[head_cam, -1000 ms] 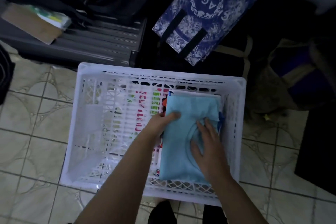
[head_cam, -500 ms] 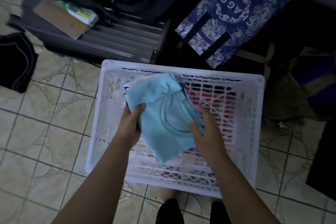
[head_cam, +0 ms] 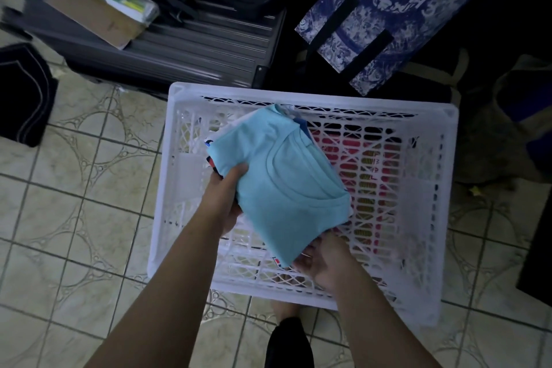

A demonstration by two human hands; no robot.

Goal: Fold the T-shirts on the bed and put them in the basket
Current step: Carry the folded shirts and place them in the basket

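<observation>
Shirts [head_cam: 277,185], folded in a stack, sit clamped between both hands above the basket [head_cam: 442,218]. Left hand [head_cam: 227,197] grips its left edge; right hand [head_cam: 322,260] curls under its near corner.

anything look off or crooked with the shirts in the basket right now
The folded light blue T-shirt tops a small stack held tilted and askew above the white basket, not lying flat. The left hand grips its left edge; the right hand holds the near corner. Nothing looks spilled or damaged.

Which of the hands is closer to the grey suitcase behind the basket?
Left. The left hand grips the stack of folded shirts on the side toward the grey suitcase; the right hand holds the stack's near corner, farther away from it.
</observation>
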